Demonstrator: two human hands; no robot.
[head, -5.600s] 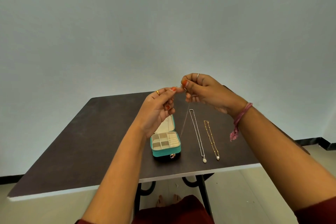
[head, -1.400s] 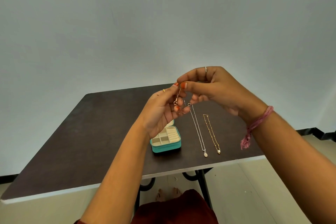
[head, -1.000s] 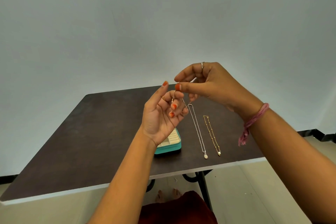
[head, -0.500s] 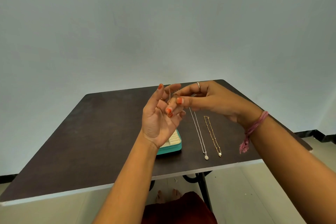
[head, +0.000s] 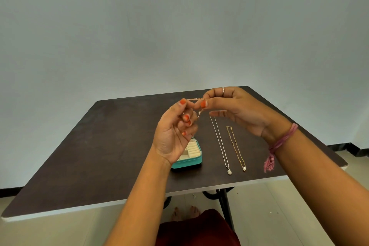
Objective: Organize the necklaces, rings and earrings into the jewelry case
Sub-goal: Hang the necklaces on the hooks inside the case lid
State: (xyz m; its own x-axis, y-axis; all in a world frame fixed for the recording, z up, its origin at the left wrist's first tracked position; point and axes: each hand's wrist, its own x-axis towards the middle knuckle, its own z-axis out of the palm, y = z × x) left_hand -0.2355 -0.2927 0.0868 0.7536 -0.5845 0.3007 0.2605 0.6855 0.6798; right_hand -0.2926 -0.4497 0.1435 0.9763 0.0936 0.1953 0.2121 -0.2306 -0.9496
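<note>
A thin rose-gold necklace [head: 196, 99] is folded into a short bundle and stretched between my two hands above the table. My left hand [head: 175, 132] pinches its left end, palm turned toward me. My right hand [head: 235, 110] pinches the right end between thumb and forefinger, and a small pendant [head: 199, 113] dangles below. The open teal jewelry case [head: 189, 158] with cream compartments sits on the table, partly hidden behind my left hand. A silver necklace [head: 220, 144] and a gold beaded necklace [head: 236, 147] lie straight on the table to its right.
The dark brown table [head: 99, 146] has a white front edge and black metal legs below. A pale wall stands behind it. My feet and red clothing show under the table's near edge.
The long chain that hung between my hands has been gathered into a short bundle. My hands have dropped slightly and moved apart, pulling the bundle taut.
</note>
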